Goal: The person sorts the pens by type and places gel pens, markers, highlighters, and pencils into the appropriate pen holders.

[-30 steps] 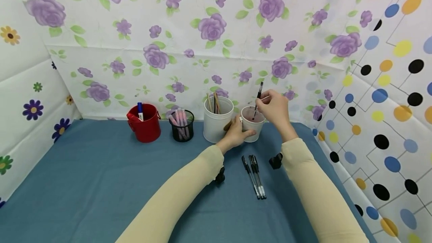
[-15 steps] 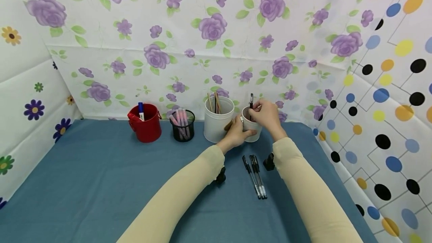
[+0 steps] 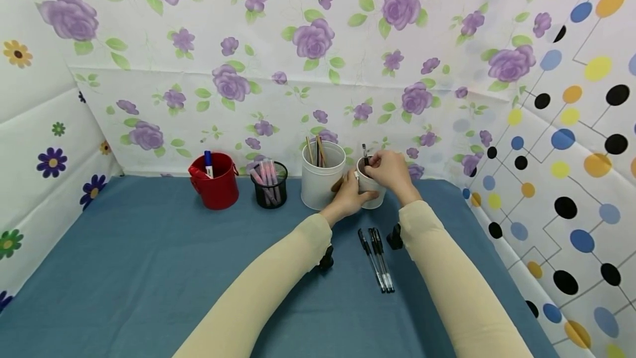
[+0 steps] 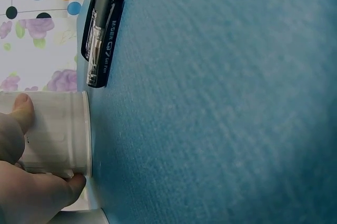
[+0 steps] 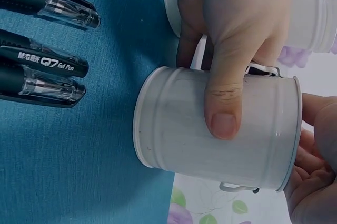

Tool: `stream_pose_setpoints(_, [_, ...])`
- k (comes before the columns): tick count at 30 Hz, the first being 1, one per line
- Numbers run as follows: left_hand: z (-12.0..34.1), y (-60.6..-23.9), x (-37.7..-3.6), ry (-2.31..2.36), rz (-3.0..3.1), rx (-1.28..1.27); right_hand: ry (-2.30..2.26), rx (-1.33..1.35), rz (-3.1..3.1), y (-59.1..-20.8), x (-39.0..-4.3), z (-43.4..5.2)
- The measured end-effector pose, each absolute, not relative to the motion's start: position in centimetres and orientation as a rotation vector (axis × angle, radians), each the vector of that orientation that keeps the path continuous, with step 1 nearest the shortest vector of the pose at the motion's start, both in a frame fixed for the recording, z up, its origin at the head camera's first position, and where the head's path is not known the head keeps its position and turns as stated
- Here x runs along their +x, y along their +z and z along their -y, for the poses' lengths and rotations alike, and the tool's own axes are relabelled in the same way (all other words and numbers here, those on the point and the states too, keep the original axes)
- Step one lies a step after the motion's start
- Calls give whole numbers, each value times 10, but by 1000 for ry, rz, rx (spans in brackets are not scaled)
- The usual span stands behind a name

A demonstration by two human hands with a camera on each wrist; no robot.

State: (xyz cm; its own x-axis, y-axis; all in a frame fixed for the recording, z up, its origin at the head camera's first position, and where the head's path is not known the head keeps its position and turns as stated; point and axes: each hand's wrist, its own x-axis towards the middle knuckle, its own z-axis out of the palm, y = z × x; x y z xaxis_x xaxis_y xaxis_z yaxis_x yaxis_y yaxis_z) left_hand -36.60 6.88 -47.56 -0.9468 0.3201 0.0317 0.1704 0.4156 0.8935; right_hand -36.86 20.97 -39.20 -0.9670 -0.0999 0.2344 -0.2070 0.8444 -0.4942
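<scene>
My left hand [image 3: 346,199] grips a small white metal pail [image 5: 176,121] on the blue cloth, its thumb [image 5: 224,113] across the side. Over the rim, the fingers of my right hand [image 3: 391,171] pinch a black gel pen [image 3: 365,152]. That pen stands nearly upright, its lower part hidden in the pail. Just left of the small pail is a larger white pail [image 3: 318,181] holding pencils and other thin sticks. Between my forearms lie several clear-barrelled gel pens with black caps [image 3: 376,258]; "Q7 Gel Pen" reads on one cap [image 5: 50,62].
Farther left stand a black mesh cup [image 3: 275,195] of pink pens and a red pail [image 3: 217,189] holding a blue-capped marker [image 3: 208,164] and something red. Flowered cloth [image 3: 268,98] hangs behind; dotted cloth [image 3: 566,181] hangs on the right.
My right hand has moved left and down with the gel pen, which now sits deeper in the small pail. My left hand has kept its grip on the pail.
</scene>
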Motion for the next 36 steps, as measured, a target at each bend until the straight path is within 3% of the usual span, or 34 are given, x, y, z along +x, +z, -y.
stream_pose_setpoints(17, [-70,-479,-368,1565,-2515,440,864,326,2765,-372,-349,-222])
stream_pose_setpoints(28, [-66,-475,-364,1563,-2544,440,746,488,2802,-331,-297,-231])
stream_pose_setpoints(36, [-66,-476,-362,1555,-2557,469,664,675,2925,-339,-253,-229])
